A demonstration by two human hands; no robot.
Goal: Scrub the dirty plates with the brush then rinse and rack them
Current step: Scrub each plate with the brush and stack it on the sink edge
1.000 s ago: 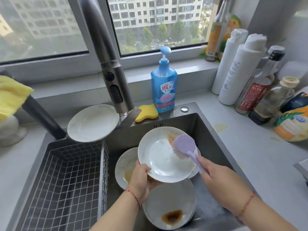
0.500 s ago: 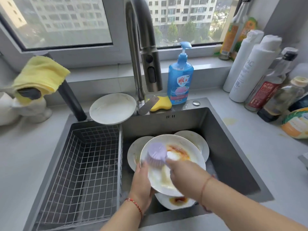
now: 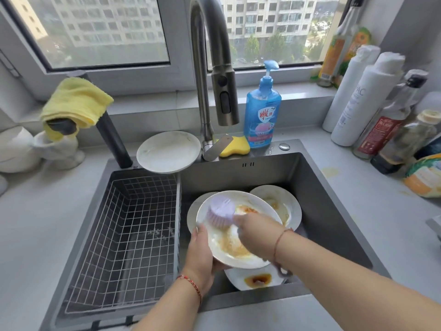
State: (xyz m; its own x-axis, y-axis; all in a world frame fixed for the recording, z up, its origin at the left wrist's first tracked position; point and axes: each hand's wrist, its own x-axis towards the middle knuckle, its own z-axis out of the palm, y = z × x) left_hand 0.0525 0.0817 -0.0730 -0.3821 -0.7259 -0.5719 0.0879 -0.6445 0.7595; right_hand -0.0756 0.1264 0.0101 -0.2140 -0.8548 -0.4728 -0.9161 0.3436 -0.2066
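Note:
Over the sink point(image 3: 334, 199) my left hand point(image 3: 200, 254) grips the lower left rim of a tilted white plate point(image 3: 229, 244) smeared with orange-brown sauce. My right hand point(image 3: 255, 235) holds the handle of a lilac dish brush point(image 3: 220, 210), whose head presses on the plate's upper left part. Under it lie more dirty plates: one at the back right point(image 3: 284, 204), one at the left point(image 3: 192, 216), one at the front with a brown sauce blot point(image 3: 253, 279). The wire rack basket point(image 3: 124, 232) sits in the sink's left half.
A white plate point(image 3: 168, 151) rests on the sink's back ledge beside the tall tap point(image 3: 207, 68). A blue soap dispenser point(image 3: 262, 111) and yellow sponge point(image 3: 235, 145) stand behind the sink. Bottles point(image 3: 362, 99) crowd the right counter. A yellow cloth point(image 3: 74, 101) hangs at the left.
The brush has swept from the plate's upper right to its upper left, spreading sauce over the plate. My view has drawn back and shifted left.

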